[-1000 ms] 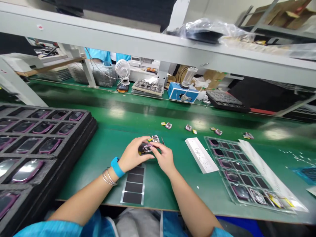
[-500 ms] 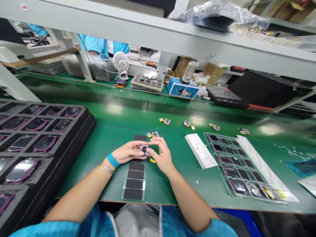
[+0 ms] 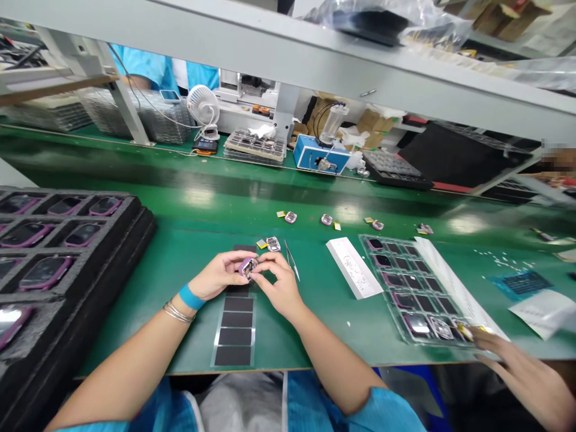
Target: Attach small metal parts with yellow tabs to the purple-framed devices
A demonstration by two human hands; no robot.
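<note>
A purple smartwatch case (image 3: pixel 247 267) with its inner parts exposed is held up over the bench between my two hands. My left hand (image 3: pixel 219 276) grips its left side, thumb below and fingers above. From the right, my right hand (image 3: pixel 279 287) pinches the case edge with thumb and fingertips. Just behind the hands lies an opened watch module (image 3: pixel 273 243) with a yellow-edged battery (image 3: pixel 261 244) beside it. Tweezers (image 3: pixel 292 261) lie right of my right fingers. Below the hands runs a clear strip of black rectangular pads (image 3: pixel 233 320), its middle partly hidden by them.
Black foam trays (image 3: pixel 135 231) of purple watches are stacked at left. On the right stand a white block (image 3: pixel 355 270) and a clear tray (image 3: pixel 396 324), with a co-worker's hand (image 3: pixel 517 366) at its corner. More opened modules (image 3: pixel 326 219) lie behind; a metal beam (image 3: pixel 270 42) crosses above.
The watch case has turned in my fingers, showing more of its purple side. A co-worker's hand has come in at the clear tray from the right. The view has swung slightly right.
</note>
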